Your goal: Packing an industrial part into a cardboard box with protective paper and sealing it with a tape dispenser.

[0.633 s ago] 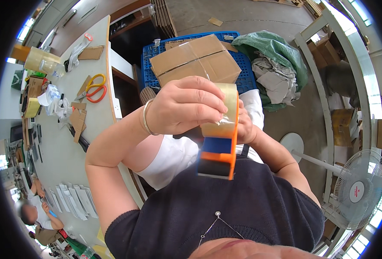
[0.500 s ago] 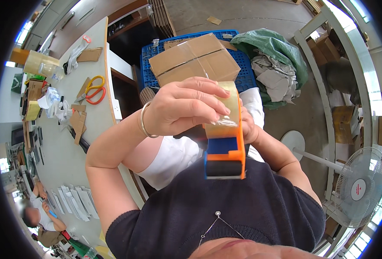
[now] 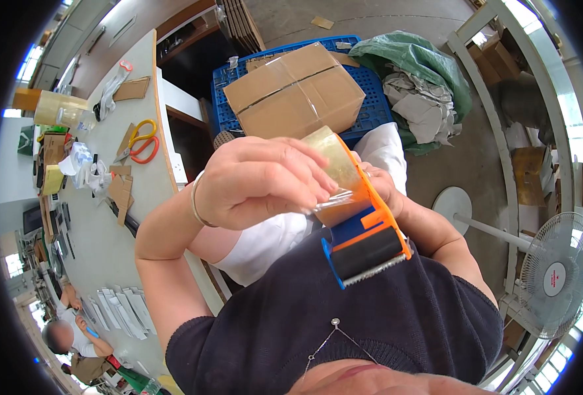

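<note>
A tape dispenser [image 3: 370,243] with an orange and blue frame, a black roller and a serrated metal edge is held up in front of my chest, tilted. It carries a wide roll of clear yellowish tape [image 3: 336,157]. My right hand [image 3: 382,185] grips the dispenser from its right side, partly hidden behind the orange plate. At the roll's left side, my left hand [image 3: 265,178] has its fingers pinched on the loose tape end [image 3: 334,199], a shiny crumpled strip. A taped cardboard box [image 3: 298,92] lies beyond my hands on a blue plastic crate [image 3: 225,122].
On the left table [image 3: 107,230] lie scissors [image 3: 140,141], cardboard scraps and white strips. A co-worker [image 3: 71,336] sits at its far lower left. Right of the crate is a green sack [image 3: 429,59] with crumpled paper. A standing fan [image 3: 555,276] is at right.
The dispenser has tilted, its roller end swinging to the right and its cutting edge coming into view. My left hand has shifted slightly left and down, drawing at the tape end.
</note>
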The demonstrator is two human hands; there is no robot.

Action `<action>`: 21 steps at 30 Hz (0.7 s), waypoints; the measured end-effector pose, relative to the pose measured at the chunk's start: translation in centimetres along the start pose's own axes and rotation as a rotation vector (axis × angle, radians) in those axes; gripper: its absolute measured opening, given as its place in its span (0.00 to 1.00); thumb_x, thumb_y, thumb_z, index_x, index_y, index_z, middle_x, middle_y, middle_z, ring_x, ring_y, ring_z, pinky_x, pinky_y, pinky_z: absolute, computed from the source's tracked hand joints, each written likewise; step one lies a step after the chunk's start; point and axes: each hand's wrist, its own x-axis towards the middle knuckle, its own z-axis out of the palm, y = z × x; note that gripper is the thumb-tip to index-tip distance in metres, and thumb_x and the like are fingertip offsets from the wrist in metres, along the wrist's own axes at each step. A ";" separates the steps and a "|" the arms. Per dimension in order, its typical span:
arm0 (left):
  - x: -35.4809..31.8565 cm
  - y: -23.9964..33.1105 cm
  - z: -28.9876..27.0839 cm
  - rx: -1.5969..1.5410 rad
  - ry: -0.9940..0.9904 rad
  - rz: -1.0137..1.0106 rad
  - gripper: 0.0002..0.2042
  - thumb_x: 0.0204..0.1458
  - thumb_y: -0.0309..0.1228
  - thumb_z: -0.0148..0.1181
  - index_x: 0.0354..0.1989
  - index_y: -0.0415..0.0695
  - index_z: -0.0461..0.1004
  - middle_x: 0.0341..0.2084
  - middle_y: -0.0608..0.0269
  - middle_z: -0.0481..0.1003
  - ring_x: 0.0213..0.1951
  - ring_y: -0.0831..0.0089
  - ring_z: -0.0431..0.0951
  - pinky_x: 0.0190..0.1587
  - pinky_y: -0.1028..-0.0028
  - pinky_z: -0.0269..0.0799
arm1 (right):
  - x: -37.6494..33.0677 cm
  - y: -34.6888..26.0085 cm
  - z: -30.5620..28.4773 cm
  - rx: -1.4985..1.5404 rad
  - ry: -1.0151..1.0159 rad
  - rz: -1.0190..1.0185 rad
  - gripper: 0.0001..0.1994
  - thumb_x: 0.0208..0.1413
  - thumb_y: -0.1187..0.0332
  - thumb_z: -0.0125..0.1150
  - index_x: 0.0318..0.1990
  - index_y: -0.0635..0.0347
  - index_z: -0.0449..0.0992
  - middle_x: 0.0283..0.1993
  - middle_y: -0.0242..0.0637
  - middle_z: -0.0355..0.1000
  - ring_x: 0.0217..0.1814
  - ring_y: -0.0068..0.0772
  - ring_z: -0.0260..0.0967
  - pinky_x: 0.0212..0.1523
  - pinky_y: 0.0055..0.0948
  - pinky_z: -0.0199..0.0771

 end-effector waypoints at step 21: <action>0.0 2.4 0.2 0.321 -0.142 0.127 0.04 0.46 0.23 0.57 0.29 0.39 0.69 0.27 0.57 0.75 0.29 0.64 0.78 0.38 0.64 0.75 | 4.0 -1.0 -0.7 -0.394 -0.246 0.094 0.19 0.30 0.66 0.66 0.35 0.59 0.73 0.33 0.38 0.71 0.40 0.40 0.67 0.47 0.36 0.58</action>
